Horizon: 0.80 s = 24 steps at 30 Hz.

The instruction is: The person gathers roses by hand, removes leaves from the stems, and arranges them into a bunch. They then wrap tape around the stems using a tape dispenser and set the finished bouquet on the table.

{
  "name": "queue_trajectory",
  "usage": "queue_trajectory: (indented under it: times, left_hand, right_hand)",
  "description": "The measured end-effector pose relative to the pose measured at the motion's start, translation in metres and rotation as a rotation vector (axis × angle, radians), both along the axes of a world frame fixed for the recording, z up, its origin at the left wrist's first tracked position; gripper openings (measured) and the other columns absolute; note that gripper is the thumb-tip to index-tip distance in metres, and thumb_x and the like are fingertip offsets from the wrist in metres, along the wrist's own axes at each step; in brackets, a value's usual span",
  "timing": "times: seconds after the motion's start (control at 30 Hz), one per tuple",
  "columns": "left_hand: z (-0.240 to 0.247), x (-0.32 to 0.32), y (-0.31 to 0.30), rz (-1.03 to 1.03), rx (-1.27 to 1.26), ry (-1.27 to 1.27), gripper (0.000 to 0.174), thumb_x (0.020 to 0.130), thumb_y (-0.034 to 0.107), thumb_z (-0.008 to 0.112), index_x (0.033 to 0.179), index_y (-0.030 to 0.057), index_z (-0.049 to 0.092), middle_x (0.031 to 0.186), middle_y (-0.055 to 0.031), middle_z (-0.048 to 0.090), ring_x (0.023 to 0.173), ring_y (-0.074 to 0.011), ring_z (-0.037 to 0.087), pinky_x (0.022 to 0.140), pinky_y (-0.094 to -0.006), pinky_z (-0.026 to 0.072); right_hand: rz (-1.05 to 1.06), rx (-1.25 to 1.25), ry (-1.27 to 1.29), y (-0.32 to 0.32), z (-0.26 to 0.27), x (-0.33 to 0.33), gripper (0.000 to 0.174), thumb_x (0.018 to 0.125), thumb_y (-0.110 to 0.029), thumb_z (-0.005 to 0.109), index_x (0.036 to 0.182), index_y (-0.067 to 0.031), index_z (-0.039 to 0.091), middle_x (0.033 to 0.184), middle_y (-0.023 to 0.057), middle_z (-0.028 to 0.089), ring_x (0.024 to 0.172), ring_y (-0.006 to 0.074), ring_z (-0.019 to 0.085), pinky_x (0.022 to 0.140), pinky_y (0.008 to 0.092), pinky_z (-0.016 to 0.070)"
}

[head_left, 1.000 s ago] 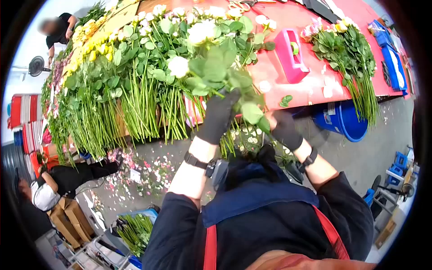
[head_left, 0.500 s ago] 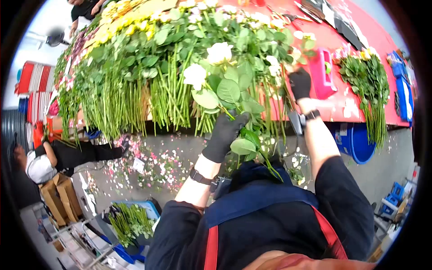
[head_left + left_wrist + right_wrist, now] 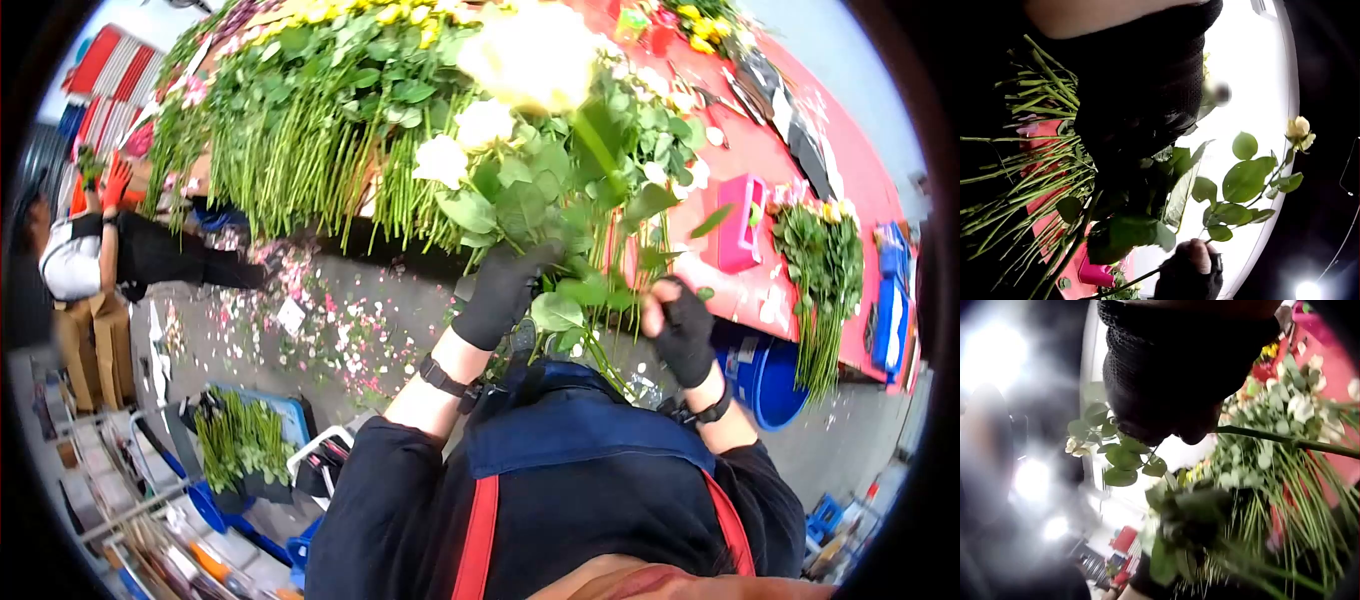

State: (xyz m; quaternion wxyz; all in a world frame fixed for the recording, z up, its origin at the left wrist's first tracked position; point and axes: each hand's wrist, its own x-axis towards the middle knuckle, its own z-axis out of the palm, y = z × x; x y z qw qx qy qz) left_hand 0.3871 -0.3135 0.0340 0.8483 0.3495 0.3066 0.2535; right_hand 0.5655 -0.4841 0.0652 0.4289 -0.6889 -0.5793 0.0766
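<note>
In the head view, my gloved left hand grips stems of white roses with broad green leaves. My gloved right hand is to its right, at the table's near edge. The left wrist view shows my right hand with fingers curled round one stem, whose leafy top ends in a pale rose. In the right wrist view the stem passes through my right hand. Leaves partly hide my left fingers.
Rows of cut flowers lie along the red table, with a pink holder and another bunch at right. A blue bucket stands below. Another person is at left, beyond scattered petals.
My right hand has come back from the flowers on the table toward my left hand and now holds a rose stem. My left hand keeps its bunch. The head view has shifted.
</note>
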Motion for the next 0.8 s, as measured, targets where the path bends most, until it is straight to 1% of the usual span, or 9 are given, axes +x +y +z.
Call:
queue_trajectory:
  times: [0.13,0.23,0.27,0.37,0.4,0.5,0.6,0.73,0.8]
  left_hand:
    - [0.010,-0.007,-0.010,0.019,0.192,0.031,0.032,0.083,0.008,0.065,0.114,0.0018,0.061,0.098,-0.0051,0.067,0.094,-0.0169,0.061,0.082,-0.0337,0.0507]
    - [-0.015,-0.034,-0.007,-0.230,1.287,0.266,0.031,0.085,0.011,0.065,0.114,0.0008,0.061,0.103,-0.0051,0.067,0.098,-0.0186,0.061,0.085,-0.0359,0.0501]
    - [-0.015,-0.039,-0.006,-0.250,1.326,0.208,0.028,0.087,0.015,0.065,0.111,0.0010,0.063,0.104,-0.0076,0.067,0.097,-0.0202,0.063,0.084,-0.0358,0.0513]
    - [0.012,-0.014,-0.017,-0.092,-0.048,0.212,0.033,0.084,0.008,0.065,0.115,-0.0022,0.060,0.102,-0.0103,0.066,0.091,-0.0209,0.066,0.077,-0.0311,0.0546]
    - [0.010,-0.004,-0.022,0.018,-0.158,-0.002,0.032,0.087,0.011,0.062,0.116,-0.0019,0.056,0.104,-0.0108,0.064,0.091,-0.0252,0.066,0.076,-0.0346,0.0557]
    - [-0.035,-0.008,-0.022,0.061,-0.307,-0.191,0.021,0.094,0.017,0.055,0.108,0.0014,0.054,0.092,-0.0107,0.062,0.080,-0.0258,0.064,0.073,-0.0432,0.0558]
    - [-0.020,-0.007,-0.025,-0.039,-0.255,-0.175,0.020,0.097,0.024,0.053,0.105,0.0063,0.056,0.087,-0.0084,0.060,0.072,-0.0228,0.058,0.070,-0.0382,0.0531]
    - [-0.016,-0.005,-0.035,0.123,-0.068,0.158,0.020,0.097,0.026,0.053,0.101,0.0069,0.054,0.083,-0.0083,0.056,0.069,-0.0211,0.053,0.062,-0.0342,0.0452]
    - [-0.014,-0.002,-0.034,0.142,-0.264,-0.065,0.017,0.097,0.020,0.052,0.106,0.0055,0.052,0.082,-0.0080,0.054,0.070,-0.0217,0.052,0.064,-0.0368,0.0466]
  right_hand:
    - [0.152,-0.066,0.047,0.005,-0.024,-0.031,0.015,0.075,-0.002,0.066,0.088,-0.0055,0.060,0.070,0.0134,0.054,0.059,0.0332,0.055,0.052,0.0403,0.0432]
    - [0.207,-0.135,0.111,0.002,-0.040,-0.035,0.012,0.076,-0.004,0.066,0.088,-0.0043,0.062,0.071,0.0142,0.055,0.062,0.0335,0.057,0.055,0.0411,0.0444]
    - [0.223,-0.124,0.069,0.002,-0.041,-0.034,0.014,0.077,-0.006,0.066,0.090,-0.0042,0.063,0.072,0.0144,0.056,0.064,0.0338,0.058,0.057,0.0411,0.0457]
    - [0.287,-0.123,0.060,0.003,-0.046,-0.030,0.010,0.079,-0.012,0.069,0.085,-0.0050,0.065,0.071,0.0137,0.057,0.065,0.0340,0.059,0.058,0.0428,0.0464]
    - [0.373,-0.223,0.139,0.006,-0.035,-0.021,0.013,0.083,-0.017,0.068,0.083,-0.0050,0.066,0.071,0.0134,0.058,0.065,0.0343,0.059,0.058,0.0413,0.0469]
    - [0.042,-0.463,0.596,0.033,-0.059,0.031,0.034,0.085,-0.035,0.067,0.083,-0.0009,0.064,0.076,0.0093,0.065,0.066,0.0131,0.058,0.061,0.0322,0.0471]
    - [-0.386,-0.374,0.179,0.072,-0.130,0.106,0.030,0.083,-0.033,0.060,0.077,-0.0035,0.063,0.075,0.0186,0.063,0.074,0.0358,0.062,0.068,0.0421,0.0477]
    - [-0.378,-0.520,0.051,0.099,-0.163,0.109,0.031,0.074,-0.033,0.062,0.079,-0.0029,0.064,0.083,0.0219,0.064,0.081,0.0401,0.060,0.073,0.0481,0.0472]
    - [-0.438,-0.361,0.247,0.092,-0.175,0.112,0.025,0.074,-0.026,0.061,0.079,-0.0007,0.060,0.079,0.0242,0.062,0.078,0.0412,0.060,0.070,0.0480,0.0461]
